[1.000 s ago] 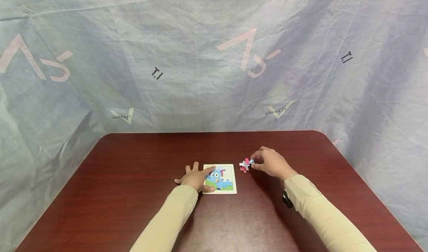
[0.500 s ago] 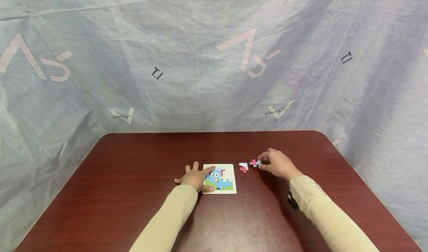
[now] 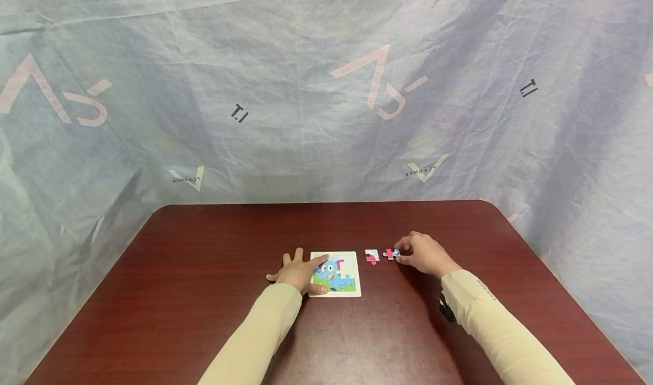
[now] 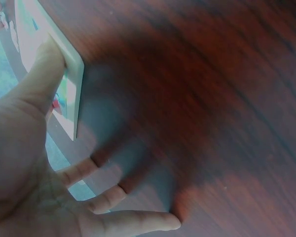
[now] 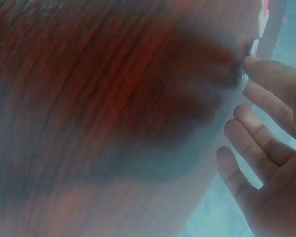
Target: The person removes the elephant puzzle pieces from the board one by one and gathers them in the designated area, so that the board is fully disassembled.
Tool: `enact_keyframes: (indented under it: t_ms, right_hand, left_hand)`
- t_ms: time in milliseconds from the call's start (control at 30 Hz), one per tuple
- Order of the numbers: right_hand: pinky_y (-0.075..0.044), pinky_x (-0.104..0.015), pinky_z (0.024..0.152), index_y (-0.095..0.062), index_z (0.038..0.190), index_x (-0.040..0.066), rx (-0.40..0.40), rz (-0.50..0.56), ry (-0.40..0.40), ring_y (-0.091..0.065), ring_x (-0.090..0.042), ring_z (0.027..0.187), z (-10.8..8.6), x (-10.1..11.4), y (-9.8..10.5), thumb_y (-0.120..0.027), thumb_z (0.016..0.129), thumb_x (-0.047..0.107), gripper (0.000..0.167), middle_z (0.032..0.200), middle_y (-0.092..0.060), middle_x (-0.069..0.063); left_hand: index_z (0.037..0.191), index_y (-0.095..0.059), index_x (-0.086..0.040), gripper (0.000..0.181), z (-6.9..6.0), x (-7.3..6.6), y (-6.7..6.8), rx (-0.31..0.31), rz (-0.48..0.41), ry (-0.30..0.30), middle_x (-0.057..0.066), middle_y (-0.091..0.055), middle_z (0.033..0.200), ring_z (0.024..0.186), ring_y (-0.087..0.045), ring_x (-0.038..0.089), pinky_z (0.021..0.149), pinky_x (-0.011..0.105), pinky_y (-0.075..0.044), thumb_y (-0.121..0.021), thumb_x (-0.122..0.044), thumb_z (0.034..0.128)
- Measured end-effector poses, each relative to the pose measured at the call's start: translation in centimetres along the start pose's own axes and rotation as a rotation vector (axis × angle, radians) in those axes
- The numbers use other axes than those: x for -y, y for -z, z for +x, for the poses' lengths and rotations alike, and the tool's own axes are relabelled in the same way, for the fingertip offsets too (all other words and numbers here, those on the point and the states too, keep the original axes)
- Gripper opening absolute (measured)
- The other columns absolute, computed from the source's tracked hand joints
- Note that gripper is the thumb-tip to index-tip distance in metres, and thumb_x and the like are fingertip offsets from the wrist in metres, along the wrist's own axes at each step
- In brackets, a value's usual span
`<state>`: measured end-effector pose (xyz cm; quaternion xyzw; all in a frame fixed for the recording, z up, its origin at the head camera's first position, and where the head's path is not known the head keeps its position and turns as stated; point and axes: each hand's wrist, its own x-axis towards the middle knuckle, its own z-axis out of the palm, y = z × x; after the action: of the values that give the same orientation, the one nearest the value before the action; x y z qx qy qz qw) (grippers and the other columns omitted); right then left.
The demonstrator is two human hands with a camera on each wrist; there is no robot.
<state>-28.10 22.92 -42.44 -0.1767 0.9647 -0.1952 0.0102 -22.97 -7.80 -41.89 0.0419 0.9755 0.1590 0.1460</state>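
A square puzzle board (image 3: 358, 283) with a white rim and a blue cartoon animal lies flat on the table, with a pale unfilled area at its upper right. My left hand (image 3: 296, 273) rests spread across its left edge, thumb and index finger on the board, the other fingers on the table; the left wrist view shows the thumb (image 4: 44, 74) on it. Right of the board lies a white and pink puzzle piece (image 3: 372, 256). Beside that, my right hand (image 3: 425, 253) pinches a pink and light blue piece (image 3: 390, 254) between thumb and fingertips, at table level.
The dark red wooden table (image 3: 214, 249) extends around the board and pieces. Behind it and at both sides hangs a grey printed cloth (image 3: 306, 118). A dark band shows at my right wrist.
My right hand has moved right with the pink and light blue piece, which now lies apart from the white and pink one. My left hand has stayed on the board.
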Motion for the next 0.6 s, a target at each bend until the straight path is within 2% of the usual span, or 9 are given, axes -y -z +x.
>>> enact_keyframes:
  t_ms: [367,600]
  right_hand:
    - [-0.043,-0.037,0.072,-0.077,0.107,0.005,0.027,0.004,0.006,-0.051,-0.019,0.080,0.09,0.00,-0.13,-0.079,0.089,0.012,0.020,0.087,-0.055,-0.003]
    - [-0.046,-0.040,0.075,-0.076,0.108,0.005,0.010,0.009,-0.001,-0.052,-0.019,0.082,0.06,-0.07,-0.14,-0.080,0.088,0.013,0.022,0.090,-0.057,-0.004]
  left_hand:
    - [0.154,-0.046,-0.033,0.078,-0.42,-0.21,0.33,-0.001,-0.006,0.001,0.019,-0.026,0.161,0.145,-0.024,0.047,0.092,0.084,-0.034,-0.082,-0.037,0.0840]
    - [0.154,-0.046,-0.033,0.078,-0.42,-0.26,0.37,-0.004,-0.008,0.003,0.018,-0.026,0.161,0.145,-0.024,0.047,0.092,0.084,-0.034,-0.082,-0.037,0.0839]
